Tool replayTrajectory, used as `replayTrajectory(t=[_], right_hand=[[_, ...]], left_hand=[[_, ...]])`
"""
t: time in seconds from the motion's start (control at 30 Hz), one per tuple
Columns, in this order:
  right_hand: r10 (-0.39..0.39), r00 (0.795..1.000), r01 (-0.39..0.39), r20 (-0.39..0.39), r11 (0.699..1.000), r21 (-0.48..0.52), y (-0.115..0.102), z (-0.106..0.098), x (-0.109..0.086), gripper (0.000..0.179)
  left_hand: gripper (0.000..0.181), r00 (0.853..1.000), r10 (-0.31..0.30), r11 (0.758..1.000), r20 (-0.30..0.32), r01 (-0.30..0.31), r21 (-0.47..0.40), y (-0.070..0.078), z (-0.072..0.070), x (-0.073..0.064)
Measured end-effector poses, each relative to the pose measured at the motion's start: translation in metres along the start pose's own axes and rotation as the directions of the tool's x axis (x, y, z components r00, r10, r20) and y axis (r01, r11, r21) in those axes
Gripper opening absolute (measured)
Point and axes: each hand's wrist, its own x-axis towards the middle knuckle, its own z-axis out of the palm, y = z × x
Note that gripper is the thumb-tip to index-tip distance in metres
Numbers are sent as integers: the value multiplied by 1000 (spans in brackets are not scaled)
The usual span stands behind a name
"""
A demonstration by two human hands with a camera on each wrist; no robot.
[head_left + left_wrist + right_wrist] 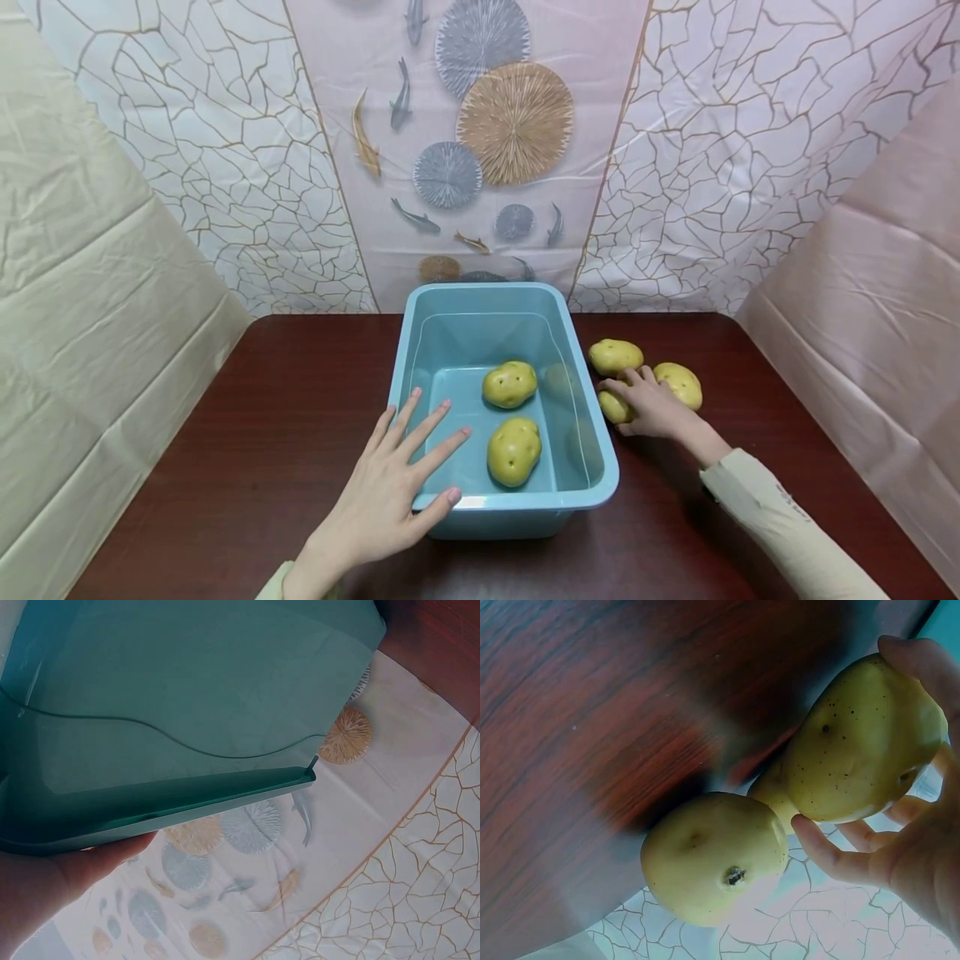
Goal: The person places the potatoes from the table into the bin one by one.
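A light blue plastic bin [480, 502] stands mid-table with two potatoes [510, 384] lying inside it, one behind the other. My left hand [393, 483] is spread with straight fingers over the bin's near left corner. In the left wrist view, its thumb [112, 859] lies along the bin's rim. To the right of the bin, my right hand [651, 407] grips a potato [862, 742] between thumb and fingers. Beside it on the table sit two more potatoes, one behind [616, 357] and one to its right [678, 385].
The dark reddish-brown wooden table [300, 433] extends on both sides of the bin. A patterned cloth [480, 208] hangs behind the table's far edge. Plain beige cloth [862, 325] borders the right side, and similar cloth the left.
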Motion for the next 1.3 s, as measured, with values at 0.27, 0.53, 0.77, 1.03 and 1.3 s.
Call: replayTrajectory(t=[0.27,0.53,0.77,1.03,1.3], right_hand=[[3,1000,-3,-26,1000,6,1,-1,-2,64],[6,999,-6,-53,1000,15,3,-3,-4,62],[28,999,-27,-37,999,24,5,-6,-4,62],[21,998,-19,-53,999,30,7,-10,-5,62],[14,995,-11,-97,999,35,8,-17,-9,62]], left_hand=[[50,1000,10,1000,-10,-10,0,0,1,-1],[50,1000,10,1000,-13,-10,0,-1,1,-1],[50,1000,6,1000,-12,-6,-3,-1,1,-1],[50,1000,5,1000,-14,-5,-4,-1,1,-1],[50,1000,7,1000,-18,-7,-1,-1,1,0]])
